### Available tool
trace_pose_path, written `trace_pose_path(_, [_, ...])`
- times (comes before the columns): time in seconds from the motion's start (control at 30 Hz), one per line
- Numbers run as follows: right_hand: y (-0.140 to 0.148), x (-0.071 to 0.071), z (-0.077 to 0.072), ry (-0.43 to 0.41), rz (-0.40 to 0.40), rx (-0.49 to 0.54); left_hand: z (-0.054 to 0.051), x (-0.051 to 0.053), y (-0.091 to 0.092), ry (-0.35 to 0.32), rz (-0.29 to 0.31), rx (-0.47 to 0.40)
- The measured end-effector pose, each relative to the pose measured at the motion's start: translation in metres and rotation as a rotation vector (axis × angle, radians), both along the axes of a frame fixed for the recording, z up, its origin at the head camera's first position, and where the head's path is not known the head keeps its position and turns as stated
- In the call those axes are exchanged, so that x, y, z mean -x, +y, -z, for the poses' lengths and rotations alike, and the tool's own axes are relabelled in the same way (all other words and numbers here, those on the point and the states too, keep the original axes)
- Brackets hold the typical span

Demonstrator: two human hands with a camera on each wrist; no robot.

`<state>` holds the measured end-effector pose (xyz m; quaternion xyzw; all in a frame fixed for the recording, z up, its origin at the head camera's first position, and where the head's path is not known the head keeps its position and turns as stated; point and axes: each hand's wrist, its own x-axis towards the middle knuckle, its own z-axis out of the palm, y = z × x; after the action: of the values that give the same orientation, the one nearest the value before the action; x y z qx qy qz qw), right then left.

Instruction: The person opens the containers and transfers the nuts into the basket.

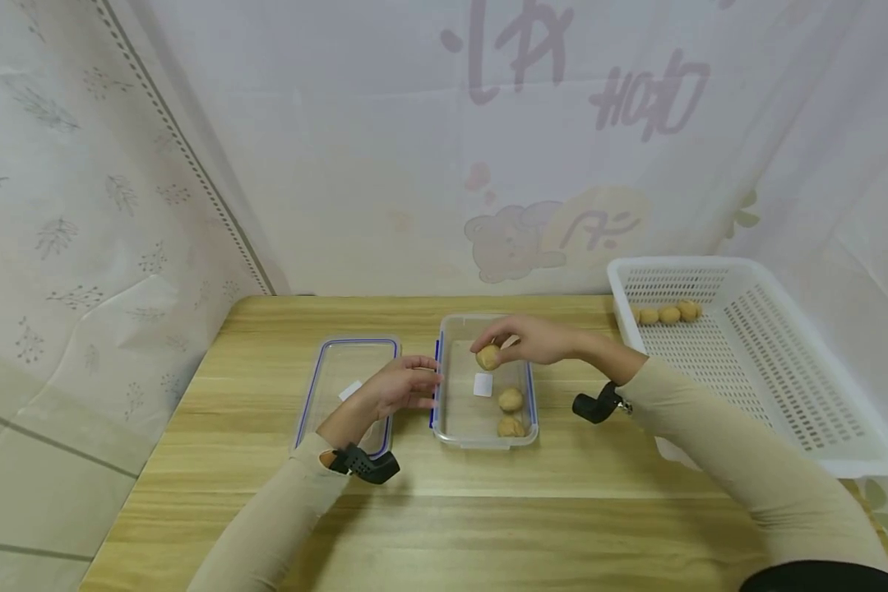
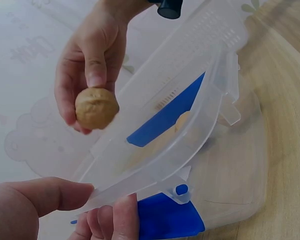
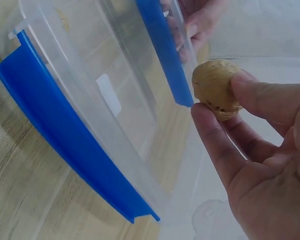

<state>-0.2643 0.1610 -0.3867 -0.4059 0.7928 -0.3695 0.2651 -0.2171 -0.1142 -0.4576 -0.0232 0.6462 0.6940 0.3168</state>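
Observation:
A walnut (image 1: 488,357) is pinched between the thumb and fingers of my right hand (image 1: 536,339), over the far part of a clear plastic box (image 1: 444,436). In the right wrist view the walnut (image 3: 216,89) shows its wrinkled tan shell. My left hand (image 1: 403,385) holds the box's left side; in the left wrist view its thumb lies at the rim and its fingers at a blue latch flap (image 2: 170,220). Two walnuts, a nearer one (image 1: 511,426) and a farther one (image 1: 511,400), lie along the box's right side. A white paper square (image 1: 483,384) is in the box.
A clear lid with a blue seal (image 1: 326,353) lies on the wooden table (image 1: 259,395), left of the box and partly under my left hand. At the right stands a white perforated basket (image 1: 755,271) with several walnuts (image 1: 669,315) at its far left. A printed curtain (image 1: 355,164) hangs behind.

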Motion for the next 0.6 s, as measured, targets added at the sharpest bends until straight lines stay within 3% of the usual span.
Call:
trace_pose_path(0.17, [0.013, -0.001, -0.007, 0.009, 0.037, 0.02, -0.001, -0.002, 0.001, 0.014, -0.005, -0.006])
trace_pose_path(0.4, [0.04, -0.003, -0.016, -0.048, 0.132, 0.044, 0.001, -0.001, 0.0, 0.011, -0.01, -0.01])
trace_pose_path(0.6, [0.071, -0.006, -0.023, -0.045, 0.242, 0.054, 0.002, 0.001, 0.0, 0.004, -0.009, 0.004])
